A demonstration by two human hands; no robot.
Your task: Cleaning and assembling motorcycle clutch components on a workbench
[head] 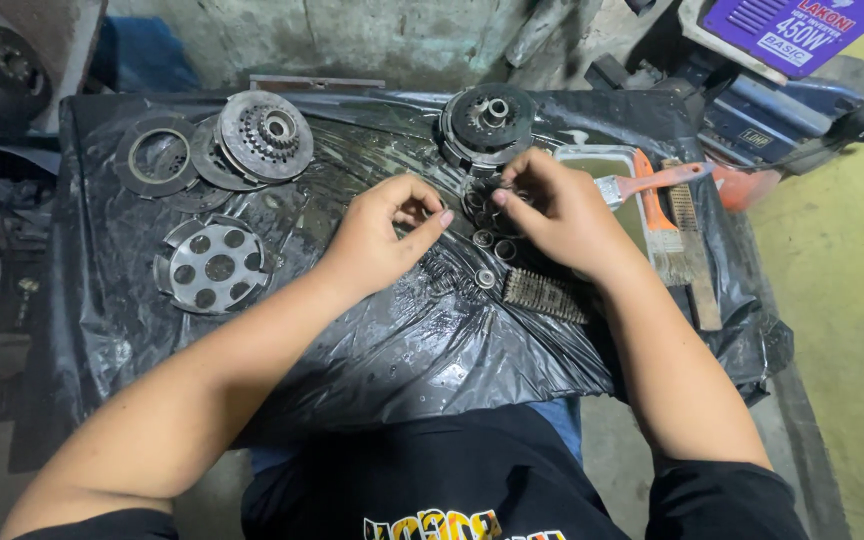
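Observation:
My left hand (384,238) and my right hand (558,212) meet over the middle of a black plastic sheet (372,340). Their fingertips close on small dark metal parts between them, a cluster of little springs and rings (479,203); exactly what each hand pinches is hard to tell. Several small round metal collars (493,245) lie just below the fingers. A round clutch hub (488,122) stands right behind the hands.
A perforated silver plate (214,266) lies at left, with clutch discs and a toothed basket (263,133) behind it. A wire brush head (544,294), an orange-handled paintbrush (652,181) over a tray of liquid (604,165) and a wooden wire brush (690,235) sit at right.

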